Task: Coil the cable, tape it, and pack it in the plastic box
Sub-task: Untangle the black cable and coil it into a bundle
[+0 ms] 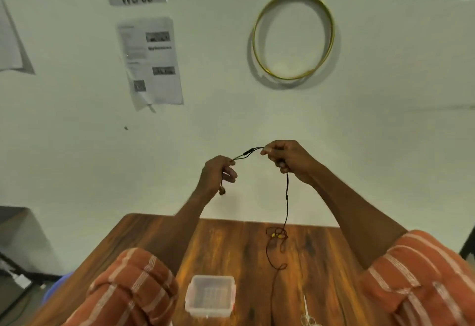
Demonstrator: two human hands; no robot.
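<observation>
while both hands raised, cable (287,197) spans pinched left fingers (229,171) and right fingers (267,151), rest dangling onto table (231,248).

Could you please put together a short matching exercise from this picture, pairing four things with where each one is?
Things:
1. cable
2. plastic box
3. scissors
4. yellow hoop

Places:
A. hanging on the wall
B. on the table at the near edge, right of the clear container
C. held up between both hands, its tail trailing onto the table
D. on the table between the two sleeves

Pairs: 1-C, 2-D, 3-B, 4-A
</observation>
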